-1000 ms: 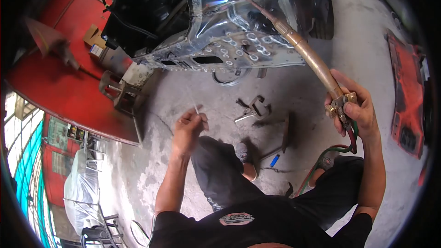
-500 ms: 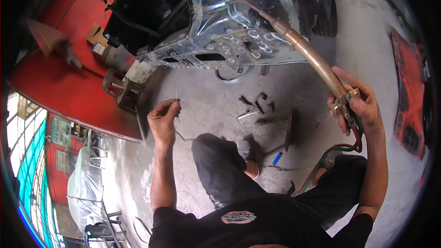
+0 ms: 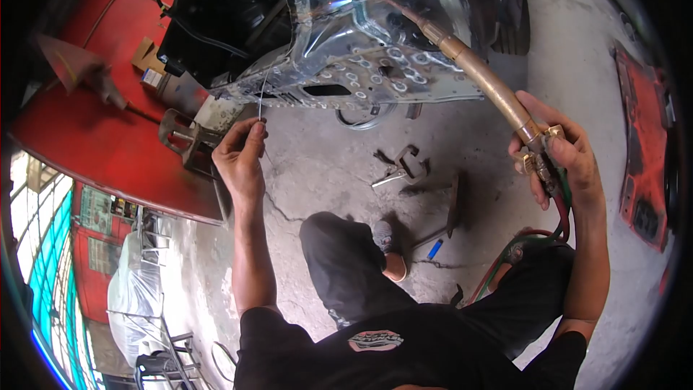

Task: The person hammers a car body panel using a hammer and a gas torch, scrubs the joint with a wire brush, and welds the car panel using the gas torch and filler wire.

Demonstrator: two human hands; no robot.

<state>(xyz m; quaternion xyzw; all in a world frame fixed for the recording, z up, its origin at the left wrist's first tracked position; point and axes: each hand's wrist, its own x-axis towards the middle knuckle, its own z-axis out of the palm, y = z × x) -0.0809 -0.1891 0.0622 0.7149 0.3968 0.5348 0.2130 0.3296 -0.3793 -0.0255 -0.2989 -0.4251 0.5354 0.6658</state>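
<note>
My right hand [image 3: 570,155] grips a brass gas torch [image 3: 487,83] near its valves, with the hoses trailing below. The torch's bent tip reaches over a bare metal car body section [image 3: 404,76], and a bluish-white flame [image 3: 341,3] burns at the tip, close to the metal. Between the thumb and fingers of my left hand [image 3: 242,155] is a thin metal wire [image 3: 261,97], pointing up toward the lower left edge of the car body. I cannot make out whether the wire's far end touches the metal.
A wire coil [image 3: 368,121], locking pliers [image 3: 404,167], a metal stand [image 3: 453,206] and a blue lighter [image 3: 434,249] lie on the concrete floor. A large red panel [image 3: 108,152] fills the left; another red panel [image 3: 639,152] is at right. Red and green hoses [image 3: 498,267] run past my leg.
My left hand has moved up and left, and the wire now shows more clearly above it. The torch and flame have shifted slightly left and up. My right hand keeps its grip.
</note>
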